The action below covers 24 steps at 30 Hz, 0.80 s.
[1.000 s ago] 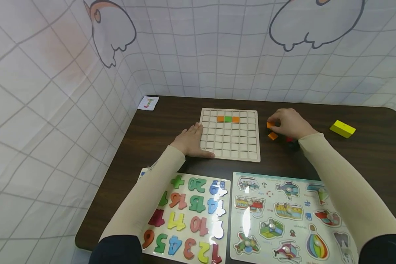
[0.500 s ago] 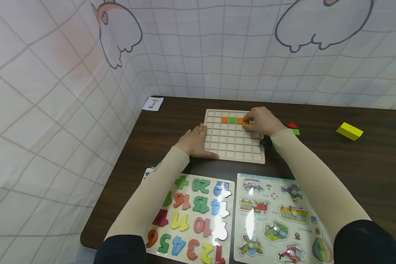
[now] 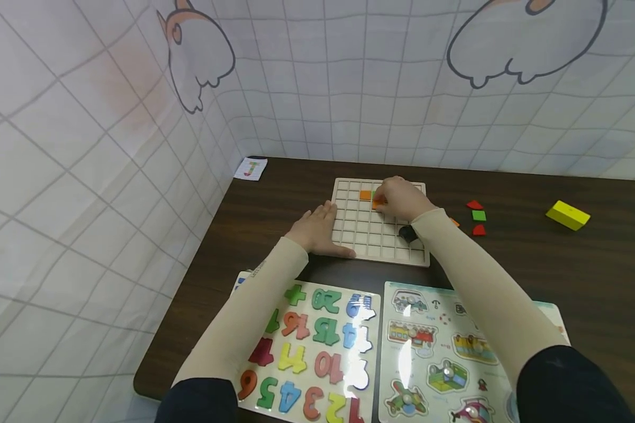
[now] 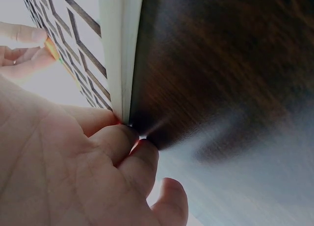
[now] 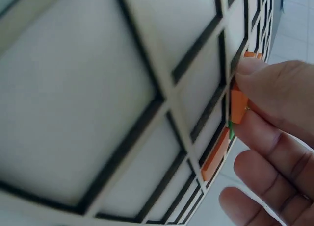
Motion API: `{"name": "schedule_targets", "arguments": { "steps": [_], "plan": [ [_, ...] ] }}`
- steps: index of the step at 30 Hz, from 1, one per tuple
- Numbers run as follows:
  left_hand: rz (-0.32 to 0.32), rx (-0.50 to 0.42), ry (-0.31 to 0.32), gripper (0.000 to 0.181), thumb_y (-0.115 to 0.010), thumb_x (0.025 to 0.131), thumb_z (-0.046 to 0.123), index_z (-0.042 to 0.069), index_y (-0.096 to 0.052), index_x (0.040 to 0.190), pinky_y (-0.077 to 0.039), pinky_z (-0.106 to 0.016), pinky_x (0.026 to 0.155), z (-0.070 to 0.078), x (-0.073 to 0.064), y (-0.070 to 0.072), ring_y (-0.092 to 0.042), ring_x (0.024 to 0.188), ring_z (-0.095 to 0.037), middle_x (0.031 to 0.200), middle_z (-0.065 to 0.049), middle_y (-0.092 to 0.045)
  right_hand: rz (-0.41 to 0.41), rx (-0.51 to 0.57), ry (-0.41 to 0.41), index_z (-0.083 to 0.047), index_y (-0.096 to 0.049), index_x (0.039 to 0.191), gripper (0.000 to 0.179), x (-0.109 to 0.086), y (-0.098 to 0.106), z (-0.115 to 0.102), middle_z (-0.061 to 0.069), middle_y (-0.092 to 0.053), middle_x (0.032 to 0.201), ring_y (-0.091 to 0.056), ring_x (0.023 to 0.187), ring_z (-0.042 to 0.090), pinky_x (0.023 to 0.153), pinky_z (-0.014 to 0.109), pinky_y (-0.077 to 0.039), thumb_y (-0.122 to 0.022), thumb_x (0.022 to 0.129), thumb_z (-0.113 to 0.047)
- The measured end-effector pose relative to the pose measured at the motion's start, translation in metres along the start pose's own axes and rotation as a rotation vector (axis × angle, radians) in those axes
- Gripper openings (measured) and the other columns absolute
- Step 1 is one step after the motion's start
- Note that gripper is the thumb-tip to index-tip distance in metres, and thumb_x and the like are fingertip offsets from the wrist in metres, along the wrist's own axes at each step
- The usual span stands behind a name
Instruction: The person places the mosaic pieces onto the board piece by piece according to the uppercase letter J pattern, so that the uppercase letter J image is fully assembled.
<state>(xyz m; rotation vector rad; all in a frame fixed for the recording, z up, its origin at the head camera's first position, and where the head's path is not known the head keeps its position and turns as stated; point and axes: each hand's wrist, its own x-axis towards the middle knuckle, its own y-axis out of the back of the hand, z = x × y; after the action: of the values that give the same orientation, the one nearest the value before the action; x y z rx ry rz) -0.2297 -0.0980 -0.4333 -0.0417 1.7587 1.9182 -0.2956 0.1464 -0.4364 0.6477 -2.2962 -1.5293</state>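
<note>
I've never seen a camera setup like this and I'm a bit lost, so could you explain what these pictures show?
There's no machine here, just a person's two bare hands. The head picture comes from a camera worn on the head, looking forward and down at the table. The other two come from cameras worn on the wrists.

The left hand touches the edge of a pale gridded board. The right hand pinches an orange block at the board, where another orange piece sits in the grid.

To the right lie small red pieces, a green piece and a yellow block. Nearer the person are a number board and a vehicle board.
</note>
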Motion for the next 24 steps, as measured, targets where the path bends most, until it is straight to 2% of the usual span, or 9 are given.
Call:
{"name": "schedule_targets", "arguments": {
  "steps": [3, 6, 14, 16, 19, 24],
  "plan": [
    [0.002, 0.003, 0.003, 0.132, -0.063, 0.079, 0.086, 0.007, -0.006, 0.168, -0.018, -0.047, 0.134, 0.001, 0.0, -0.001, -0.014, 0.165, -0.028, 0.177, -0.013, -0.007, 0.004, -0.026, -0.006, -0.005, -0.081, 0.11, 0.02, 0.0, -0.001, -0.001, 0.014, -0.078, 0.113, -0.064, 0.113, 0.034, 0.107, 0.049, -0.051, -0.079, 0.093, -0.014],
    [0.007, 0.007, 0.005, 0.132, -0.063, 0.079, 0.086, 0.007, -0.007, 0.168, -0.018, -0.047, 0.133, 0.001, 0.0, -0.001, -0.015, 0.164, -0.028, 0.177, -0.013, -0.007, 0.0, -0.025, -0.018, -0.006, -0.081, 0.11, 0.02, 0.0, -0.001, -0.002, 0.013, -0.078, 0.112, -0.063, 0.112, 0.033, 0.103, 0.048, -0.052, -0.08, 0.093, -0.017],
    [0.0, 0.0, 0.002, 0.132, -0.063, 0.079, 0.086, 0.007, -0.005, 0.168, -0.017, -0.047, 0.134, 0.003, 0.0, 0.0, -0.014, 0.165, -0.028, 0.177, -0.014, -0.006, 0.013, 0.019, -0.034, -0.006, -0.08, 0.113, 0.024, -0.007, 0.004, 0.004, 0.013, -0.076, 0.117, -0.063, 0.117, 0.033, 0.112, 0.051, -0.046, -0.08, 0.093, -0.019],
    [0.002, -0.002, 0.004, 0.133, -0.064, 0.079, 0.086, 0.007, -0.005, 0.168, -0.017, -0.047, 0.134, 0.003, 0.001, 0.0, -0.014, 0.165, -0.028, 0.177, -0.013, -0.006, 0.021, 0.027, -0.06, -0.006, -0.08, 0.114, 0.025, -0.011, 0.006, 0.009, 0.013, -0.076, 0.117, -0.063, 0.118, 0.033, 0.114, 0.052, -0.044, -0.08, 0.093, -0.019],
    [0.005, -0.005, 0.003, 0.133, -0.064, 0.078, 0.085, 0.007, -0.005, 0.168, -0.017, -0.047, 0.134, 0.003, 0.001, 0.0, -0.013, 0.165, -0.028, 0.177, -0.013, -0.006, 0.017, 0.026, -0.119, -0.006, -0.08, 0.115, 0.025, -0.019, 0.012, 0.019, 0.014, -0.074, 0.117, -0.061, 0.117, 0.034, 0.11, 0.053, -0.047, -0.078, 0.094, -0.019],
    [0.003, -0.019, -0.008, 0.133, -0.065, 0.078, 0.085, 0.006, -0.006, 0.168, -0.016, -0.048, 0.134, 0.002, 0.001, 0.0, -0.013, 0.165, -0.029, 0.177, -0.014, -0.006, 0.006, 0.005, -0.173, -0.004, -0.079, 0.116, 0.025, -0.042, 0.023, 0.044, 0.017, -0.072, 0.118, -0.062, 0.114, 0.036, 0.102, 0.055, -0.05, -0.076, 0.095, -0.018]
  ]
}}
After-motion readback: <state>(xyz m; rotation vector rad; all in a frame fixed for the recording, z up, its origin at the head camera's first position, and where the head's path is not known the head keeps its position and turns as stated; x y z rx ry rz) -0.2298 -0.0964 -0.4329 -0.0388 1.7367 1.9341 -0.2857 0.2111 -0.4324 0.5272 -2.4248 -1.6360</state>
